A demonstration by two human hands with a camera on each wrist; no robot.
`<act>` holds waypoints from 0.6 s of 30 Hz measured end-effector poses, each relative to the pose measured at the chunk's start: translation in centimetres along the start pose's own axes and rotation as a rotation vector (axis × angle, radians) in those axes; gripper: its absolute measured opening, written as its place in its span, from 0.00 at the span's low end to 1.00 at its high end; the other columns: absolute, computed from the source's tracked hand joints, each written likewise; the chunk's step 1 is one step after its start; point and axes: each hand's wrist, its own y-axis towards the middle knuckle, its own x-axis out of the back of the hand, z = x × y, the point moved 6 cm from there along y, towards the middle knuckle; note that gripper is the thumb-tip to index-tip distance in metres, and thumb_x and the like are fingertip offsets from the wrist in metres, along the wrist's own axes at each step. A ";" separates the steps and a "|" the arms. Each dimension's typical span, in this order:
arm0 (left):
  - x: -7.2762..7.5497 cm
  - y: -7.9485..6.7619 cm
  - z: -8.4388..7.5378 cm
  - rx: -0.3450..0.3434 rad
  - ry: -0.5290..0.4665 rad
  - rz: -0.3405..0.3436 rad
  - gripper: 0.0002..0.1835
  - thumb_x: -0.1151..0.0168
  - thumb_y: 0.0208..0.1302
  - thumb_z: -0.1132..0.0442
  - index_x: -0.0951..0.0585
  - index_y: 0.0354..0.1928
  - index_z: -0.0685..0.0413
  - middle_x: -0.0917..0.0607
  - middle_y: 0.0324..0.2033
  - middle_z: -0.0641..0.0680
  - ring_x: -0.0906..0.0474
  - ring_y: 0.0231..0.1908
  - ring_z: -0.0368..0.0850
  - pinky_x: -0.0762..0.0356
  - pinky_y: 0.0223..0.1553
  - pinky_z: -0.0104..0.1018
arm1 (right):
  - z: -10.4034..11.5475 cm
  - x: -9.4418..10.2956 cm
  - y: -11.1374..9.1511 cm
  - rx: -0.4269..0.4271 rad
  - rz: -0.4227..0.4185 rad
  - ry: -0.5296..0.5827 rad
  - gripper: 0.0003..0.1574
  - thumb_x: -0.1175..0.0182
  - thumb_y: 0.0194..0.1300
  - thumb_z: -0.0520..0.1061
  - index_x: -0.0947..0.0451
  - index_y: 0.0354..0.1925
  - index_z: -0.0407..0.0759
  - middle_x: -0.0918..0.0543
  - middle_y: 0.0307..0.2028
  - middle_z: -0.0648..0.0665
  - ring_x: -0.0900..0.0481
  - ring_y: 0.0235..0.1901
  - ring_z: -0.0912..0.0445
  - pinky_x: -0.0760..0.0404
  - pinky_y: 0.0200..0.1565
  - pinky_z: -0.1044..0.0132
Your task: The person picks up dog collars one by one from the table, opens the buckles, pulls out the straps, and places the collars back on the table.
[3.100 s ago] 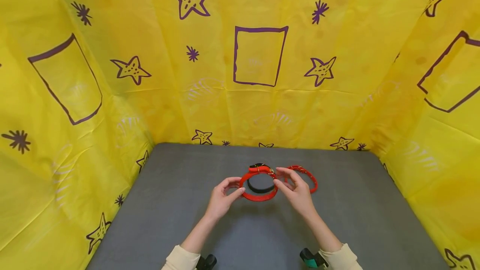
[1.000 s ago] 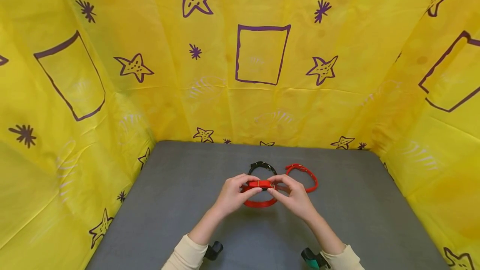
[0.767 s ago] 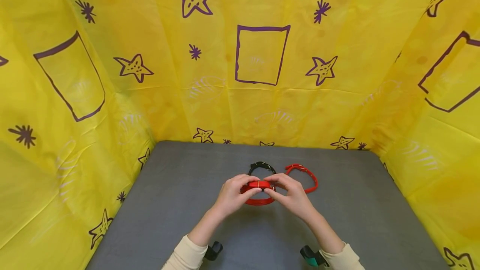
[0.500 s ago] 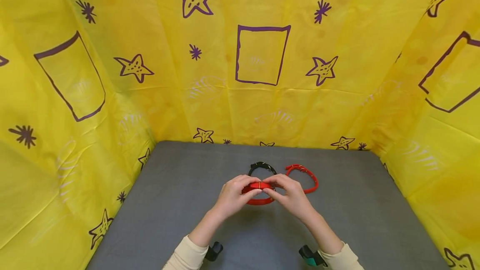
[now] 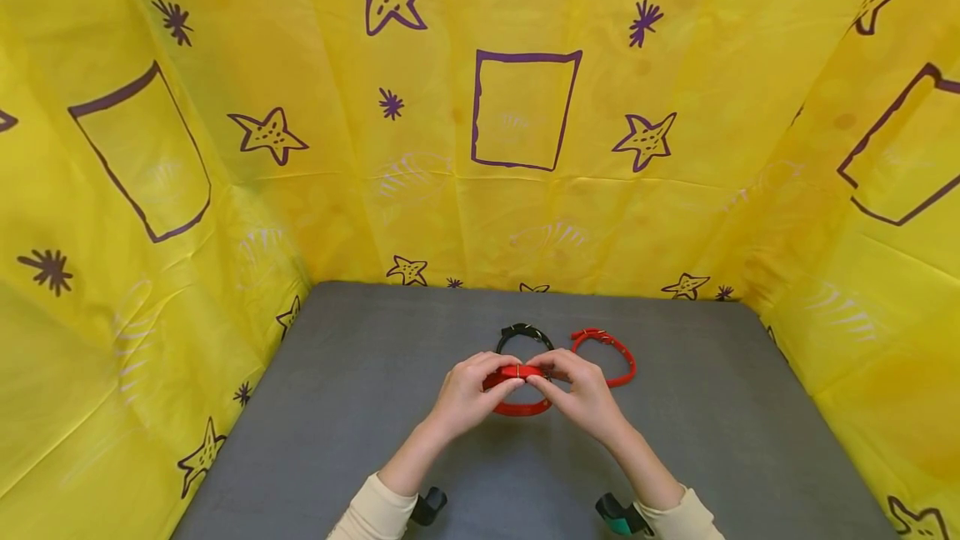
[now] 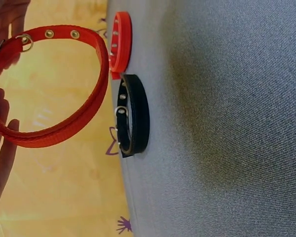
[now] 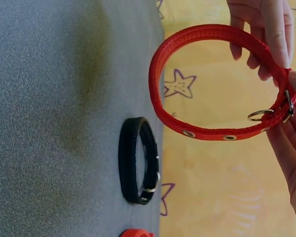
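A red pet collar [image 5: 522, 409], buckled into a loop, is held up above the table between both hands. My left hand [image 5: 465, 390] pinches its strap left of the buckle, thumb toward me and fingers behind. From the other side my right hand [image 5: 583, 388] pinches the strap close to the metal buckle [image 7: 289, 106]. A small D-ring and several eyelets show on the red collar [image 6: 64, 136] in the wrist views. Beyond the hands a black collar [image 5: 526, 330] lies on the table, partly hidden by them. A second red collar [image 5: 628, 357] lies to its right.
The grey table [image 5: 375, 332] runs back to a yellow cloth [image 5: 525, 223] with purple star drawings, which also hangs at both sides. Dark wrist-camera mounts [image 5: 429, 507] stick out by the cream sleeves [image 5: 378, 507].
Both hands have moved from the collar's sides to its buckle part, turning it toward me and lowering it slightly. Over the last half second they hold nearly still; the loop's lower part dips a little.
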 end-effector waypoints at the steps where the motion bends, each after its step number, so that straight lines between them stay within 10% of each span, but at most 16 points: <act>1: 0.0 0.0 0.0 0.000 -0.003 -0.002 0.11 0.28 0.58 0.55 0.14 0.43 0.45 0.16 0.36 0.40 0.24 0.34 0.34 0.23 0.33 0.28 | 0.4 0.1 0.1 0.003 -0.003 0.007 0.15 0.30 0.53 0.30 0.19 0.41 0.36 0.17 0.36 0.42 0.17 0.36 0.49 0.15 0.38 0.51; 18: -0.1 -0.1 0.7 0.036 -0.086 -0.054 0.09 0.29 0.60 0.57 0.14 0.42 0.46 0.15 0.36 0.42 0.22 0.32 0.35 0.22 0.32 0.30 | 1.1 0.3 0.3 -0.048 -0.075 0.023 0.12 0.32 0.56 0.29 0.19 0.40 0.34 0.17 0.36 0.39 0.18 0.36 0.50 0.16 0.38 0.67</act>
